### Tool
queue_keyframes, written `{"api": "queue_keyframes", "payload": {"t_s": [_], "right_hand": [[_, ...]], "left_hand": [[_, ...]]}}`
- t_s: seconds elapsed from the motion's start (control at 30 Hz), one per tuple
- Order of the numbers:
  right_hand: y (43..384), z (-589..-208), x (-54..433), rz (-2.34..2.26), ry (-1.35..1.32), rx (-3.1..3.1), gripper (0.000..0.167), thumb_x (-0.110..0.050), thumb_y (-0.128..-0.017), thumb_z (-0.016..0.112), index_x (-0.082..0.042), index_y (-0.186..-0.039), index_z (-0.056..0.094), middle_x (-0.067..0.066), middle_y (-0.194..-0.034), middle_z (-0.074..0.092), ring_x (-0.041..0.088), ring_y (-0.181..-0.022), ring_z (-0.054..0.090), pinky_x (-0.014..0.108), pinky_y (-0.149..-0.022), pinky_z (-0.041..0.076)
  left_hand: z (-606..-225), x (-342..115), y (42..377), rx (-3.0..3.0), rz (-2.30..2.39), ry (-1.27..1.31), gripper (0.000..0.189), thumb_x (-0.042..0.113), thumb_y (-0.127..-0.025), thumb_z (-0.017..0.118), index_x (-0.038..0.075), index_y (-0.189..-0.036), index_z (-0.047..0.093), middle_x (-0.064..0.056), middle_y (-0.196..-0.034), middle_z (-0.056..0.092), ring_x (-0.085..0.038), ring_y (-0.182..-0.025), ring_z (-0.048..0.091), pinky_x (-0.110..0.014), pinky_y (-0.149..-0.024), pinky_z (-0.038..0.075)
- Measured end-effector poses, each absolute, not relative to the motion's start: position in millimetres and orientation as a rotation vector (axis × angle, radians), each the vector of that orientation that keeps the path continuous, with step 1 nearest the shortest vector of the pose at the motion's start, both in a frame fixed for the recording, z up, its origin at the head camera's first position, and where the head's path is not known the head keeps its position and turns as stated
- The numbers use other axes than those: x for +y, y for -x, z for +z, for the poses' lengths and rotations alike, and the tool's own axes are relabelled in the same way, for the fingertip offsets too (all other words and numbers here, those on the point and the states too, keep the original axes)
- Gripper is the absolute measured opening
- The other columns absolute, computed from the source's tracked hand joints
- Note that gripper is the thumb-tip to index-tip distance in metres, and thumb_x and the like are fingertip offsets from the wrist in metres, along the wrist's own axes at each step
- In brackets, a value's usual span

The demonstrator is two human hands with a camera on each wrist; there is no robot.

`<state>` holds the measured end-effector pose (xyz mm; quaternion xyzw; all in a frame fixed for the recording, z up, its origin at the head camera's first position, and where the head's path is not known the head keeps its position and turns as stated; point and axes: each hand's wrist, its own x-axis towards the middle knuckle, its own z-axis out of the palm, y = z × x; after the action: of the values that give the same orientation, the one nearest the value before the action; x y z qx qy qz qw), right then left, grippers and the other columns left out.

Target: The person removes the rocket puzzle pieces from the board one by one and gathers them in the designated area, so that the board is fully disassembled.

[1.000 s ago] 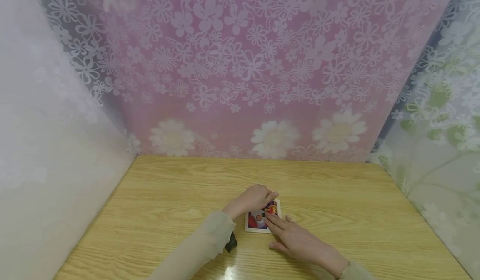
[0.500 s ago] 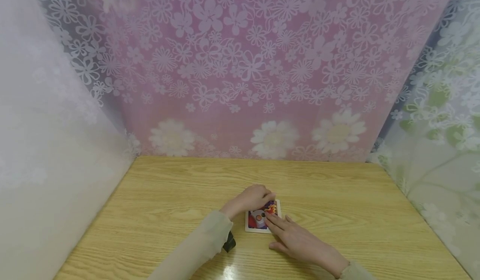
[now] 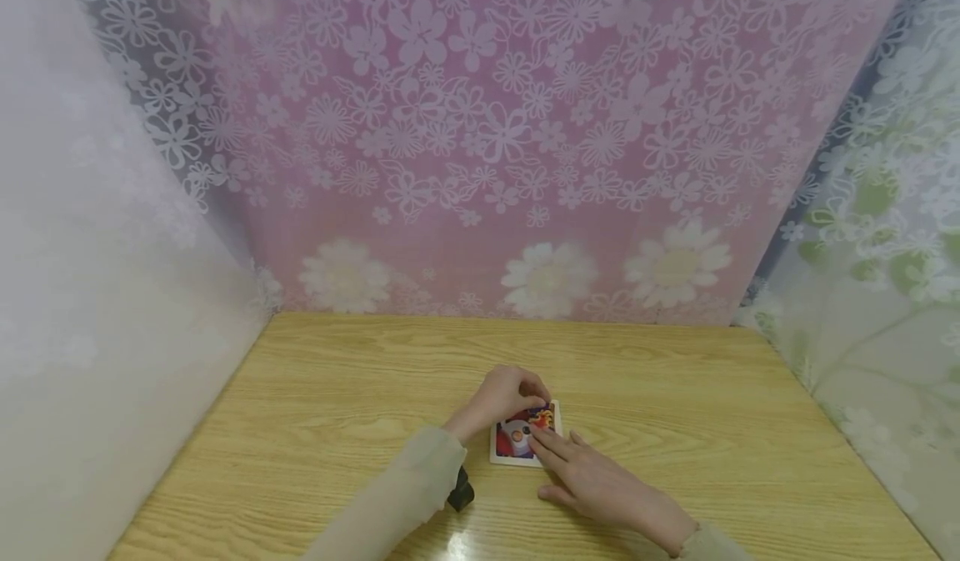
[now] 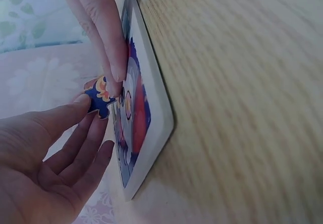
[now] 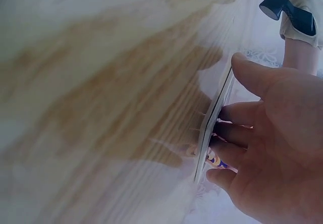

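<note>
blue-and-orange puzzle piece [image 4: 99, 100] was tilted up by the far right corner of the white-rimmed puzzle [image 3: 513, 443], pinched between thumb and fingers of the left hand [image 3: 508, 394]. right hand [image 3: 592, 473] had its fingers pretty straight on the puzzle's right side. wood table [image 3: 337, 461] underneath, pink flowery backdrop [image 3: 480, 127] far side.

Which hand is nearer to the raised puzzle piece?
Left: the left hand pinches the piece. The right hand is close by, fingertips on the puzzle; whether they touch the piece is unclear.
</note>
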<state>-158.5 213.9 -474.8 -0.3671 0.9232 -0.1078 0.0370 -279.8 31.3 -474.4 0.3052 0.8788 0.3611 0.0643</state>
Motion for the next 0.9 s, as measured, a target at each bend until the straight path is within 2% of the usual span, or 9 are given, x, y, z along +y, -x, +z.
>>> {"api": "queue_keyframes", "payload": {"t_s": [0.23, 0.57, 0.9], "right_hand": [[158.5, -473.2, 213.9, -0.359, 1.113, 2.813, 0.068, -0.043, -0.106, 0.05, 0.004, -0.153, 0.039, 0.021, -0.161, 0.034, 0.034, -0.145, 0.038, 0.061, -0.11, 0.036], [158.3, -473.4, 212.4, -0.355, 1.075, 2.797, 0.07, -0.045, -0.105, 0.05, 0.003, -0.154, 0.038, 0.019, -0.162, 0.031, 0.033, -0.147, 0.036, 0.06, -0.112, 0.035], [157.0, -468.0, 211.9, -0.376, 1.073, 2.784, 0.07, -0.046, -0.105, 0.049, 0.004, -0.154, 0.038, 0.02, -0.162, 0.03, 0.036, -0.147, 0.035, 0.061, -0.112, 0.033]], "left_hand": [[-478.8, 32.0, 280.1, 2.665, 1.141, -0.869, 0.008, 0.025, -0.092, 0.077, 0.018, -0.095, 0.081, 0.008, -0.09, 0.077, 0.002, -0.074, 0.063, -0.018, -0.071, 0.05], [-479.1, 30.6, 277.8, 2.637, 1.192, -0.86, 0.007, 0.02, -0.092, 0.077, 0.016, -0.094, 0.082, 0.006, -0.091, 0.077, 0.002, -0.073, 0.064, -0.017, -0.066, 0.05], [-484.8, 25.5, 283.3, 2.63, 1.189, -0.887, 0.008, 0.019, -0.093, 0.076, 0.018, -0.097, 0.082, 0.007, -0.095, 0.077, 0.002, -0.08, 0.066, -0.019, -0.074, 0.052]]}}
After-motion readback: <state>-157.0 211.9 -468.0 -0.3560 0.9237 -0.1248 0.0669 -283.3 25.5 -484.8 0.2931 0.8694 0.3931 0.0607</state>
